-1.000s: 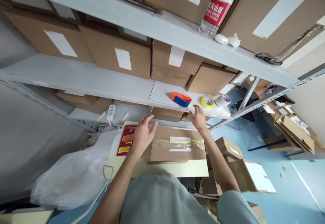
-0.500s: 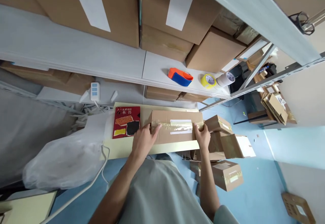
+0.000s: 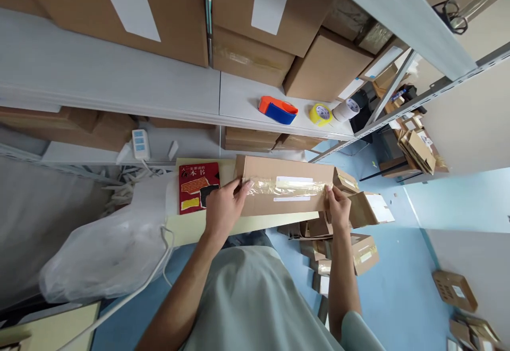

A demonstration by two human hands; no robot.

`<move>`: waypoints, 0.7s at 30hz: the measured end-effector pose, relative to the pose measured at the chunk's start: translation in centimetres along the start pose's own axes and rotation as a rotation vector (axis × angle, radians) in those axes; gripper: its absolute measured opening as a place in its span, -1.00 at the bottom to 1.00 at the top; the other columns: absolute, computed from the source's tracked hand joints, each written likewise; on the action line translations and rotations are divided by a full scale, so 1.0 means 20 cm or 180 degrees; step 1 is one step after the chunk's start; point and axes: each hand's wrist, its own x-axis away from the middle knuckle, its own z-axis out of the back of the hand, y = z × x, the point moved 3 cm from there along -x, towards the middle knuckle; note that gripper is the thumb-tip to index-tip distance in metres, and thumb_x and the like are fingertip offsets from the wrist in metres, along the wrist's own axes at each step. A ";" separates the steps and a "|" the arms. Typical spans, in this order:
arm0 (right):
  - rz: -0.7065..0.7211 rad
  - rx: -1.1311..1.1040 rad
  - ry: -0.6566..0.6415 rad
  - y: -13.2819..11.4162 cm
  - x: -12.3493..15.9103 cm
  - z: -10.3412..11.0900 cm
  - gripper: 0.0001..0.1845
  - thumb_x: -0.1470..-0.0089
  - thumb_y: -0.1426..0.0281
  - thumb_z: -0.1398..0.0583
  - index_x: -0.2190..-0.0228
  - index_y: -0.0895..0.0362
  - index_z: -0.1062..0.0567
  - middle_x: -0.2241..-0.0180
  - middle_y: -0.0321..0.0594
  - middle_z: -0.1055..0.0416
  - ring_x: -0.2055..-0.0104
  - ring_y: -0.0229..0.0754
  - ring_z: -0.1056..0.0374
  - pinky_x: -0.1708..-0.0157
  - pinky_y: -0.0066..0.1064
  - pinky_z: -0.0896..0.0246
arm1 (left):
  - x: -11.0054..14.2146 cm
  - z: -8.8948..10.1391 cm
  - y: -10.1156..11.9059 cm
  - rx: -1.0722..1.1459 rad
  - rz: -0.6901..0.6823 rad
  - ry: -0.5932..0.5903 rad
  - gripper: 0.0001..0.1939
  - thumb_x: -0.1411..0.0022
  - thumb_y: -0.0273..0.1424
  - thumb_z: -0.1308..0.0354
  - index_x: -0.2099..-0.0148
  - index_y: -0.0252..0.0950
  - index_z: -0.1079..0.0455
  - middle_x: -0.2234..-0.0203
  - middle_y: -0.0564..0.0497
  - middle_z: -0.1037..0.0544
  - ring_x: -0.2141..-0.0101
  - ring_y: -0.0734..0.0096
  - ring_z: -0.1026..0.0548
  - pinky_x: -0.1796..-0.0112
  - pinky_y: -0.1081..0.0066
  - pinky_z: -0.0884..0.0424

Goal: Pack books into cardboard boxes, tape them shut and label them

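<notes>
My left hand (image 3: 224,205) grips the left end of a long cardboard box (image 3: 287,168), its thumb on the top near the tape. At the other end, my right hand (image 3: 338,206) holds the right side, thumb on the top edge. Shiny clear tape runs along the box's top, with white label strips (image 3: 294,182) on it. The box appears raised over the pale yellow table (image 3: 199,230), tilted slightly toward me. Just left of the box a red book (image 3: 190,187) lies on the table, close to my left hand.
A grey shelf (image 3: 167,96) behind carries large cartons (image 3: 255,59), an orange-and-blue tape dispenser (image 3: 278,110), yellow tape (image 3: 320,114) and a white roll (image 3: 346,109). A power strip (image 3: 141,144) sits lower. Plastic bag (image 3: 103,250) at left; floor boxes (image 3: 363,254) at right.
Both hands have lifted the box from the table toward me and slightly right, so it looks larger. Its right end now overhangs the table's right edge. The view has shifted somewhat.
</notes>
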 end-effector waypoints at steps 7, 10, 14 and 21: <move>-0.0194 -0.0725 -0.0364 0.24 0.01 0.02 -0.17 -0.07 -0.35 -0.34 0.16 0.20 -0.70 0.15 0.05 -0.72 0.02 0.14 -0.64 -0.09 -0.04 -0.56 | 0.06 -0.10 -0.11 0.1179 -0.0115 -0.0082 -0.49 -0.39 0.01 -0.21 -0.14 -0.23 -0.64 -0.10 -0.19 -0.68 0.10 0.13 -0.71 -0.03 0.23 -0.59; -0.0377 -0.0883 -0.0597 0.40 0.03 -0.03 -0.08 -0.10 -0.43 -0.25 0.18 0.22 -0.68 0.16 0.08 -0.71 0.01 0.16 -0.65 -0.12 -0.03 -0.57 | 0.13 -0.24 -0.30 0.1580 0.0321 -0.0181 -0.41 -0.17 0.07 -0.36 -0.04 -0.29 -0.64 -0.01 -0.21 -0.66 0.18 0.15 -0.72 0.03 0.15 -0.67; -0.0540 -0.0779 -0.0907 0.60 0.10 -0.08 0.00 -0.05 -0.49 -0.21 0.13 0.23 -0.66 0.14 0.09 -0.70 -0.02 0.16 -0.65 -0.09 -0.06 -0.59 | 0.28 -0.43 -0.53 0.1898 0.1027 -0.0396 -0.47 0.05 -0.08 -0.49 0.09 -0.28 -0.62 0.17 -0.16 -0.73 0.17 0.05 -0.73 0.01 0.04 -0.68; -0.1047 -0.0892 -0.1264 0.97 0.19 -0.20 -0.01 0.29 -0.50 -0.38 0.23 0.14 -0.67 0.10 0.06 -0.70 -0.02 0.17 -0.60 -0.01 -0.12 -0.56 | 0.51 -0.69 -0.74 0.2218 0.1837 -0.0539 -0.74 -0.03 -0.25 -0.35 0.24 -0.26 -0.61 0.25 -0.13 -0.77 0.08 0.00 -0.75 -0.08 0.09 -0.66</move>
